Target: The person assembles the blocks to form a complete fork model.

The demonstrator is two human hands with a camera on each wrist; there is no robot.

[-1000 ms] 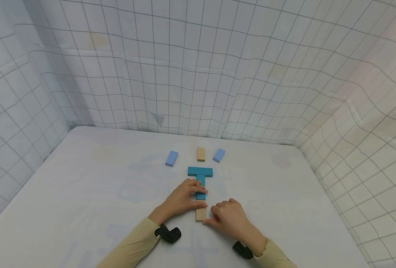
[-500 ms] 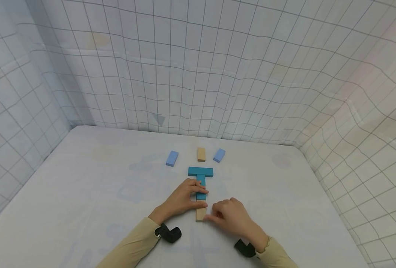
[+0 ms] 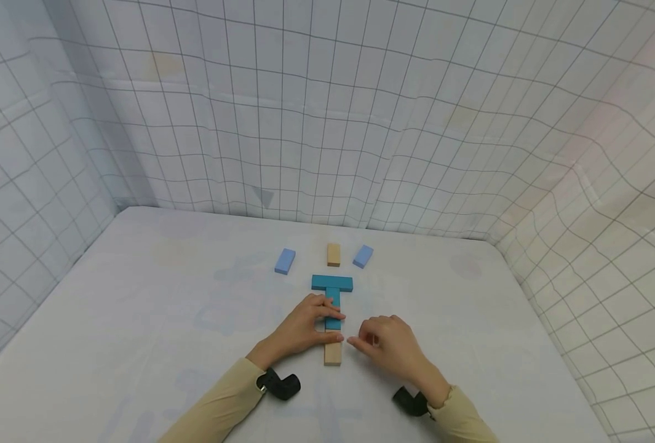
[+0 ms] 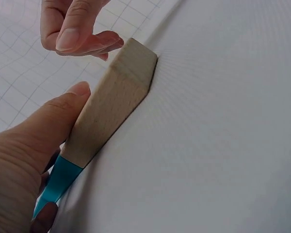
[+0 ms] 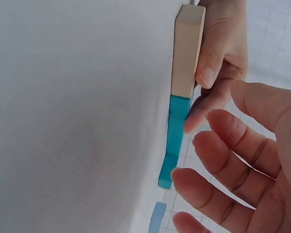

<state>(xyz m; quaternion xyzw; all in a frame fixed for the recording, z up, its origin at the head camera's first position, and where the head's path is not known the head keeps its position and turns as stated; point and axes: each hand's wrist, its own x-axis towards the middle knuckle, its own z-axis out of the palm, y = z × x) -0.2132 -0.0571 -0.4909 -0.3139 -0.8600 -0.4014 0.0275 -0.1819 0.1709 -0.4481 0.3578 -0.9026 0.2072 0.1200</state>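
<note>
My left hand rests across a line of flat blocks on the table in the head view. Its thumb lies on a pale wooden block, and its fingers lie over a teal block. The wooden block butts end to end against that teal block, as the left wrist view also shows. At the far end a second teal block lies crosswise, making a T. To the right of the wooden block, my right hand hovers with loosely bent fingers and holds nothing; the right wrist view shows its fingertips apart from the blocks.
Beyond the T lie a light blue block, a tan block and another light blue block. A white cloth covers the table. Grid-patterned curtains enclose the back and sides.
My right hand has drawn away from the near end of the wooden block, moving right and slightly farther from me. The left hand and the blocks stay in place.
</note>
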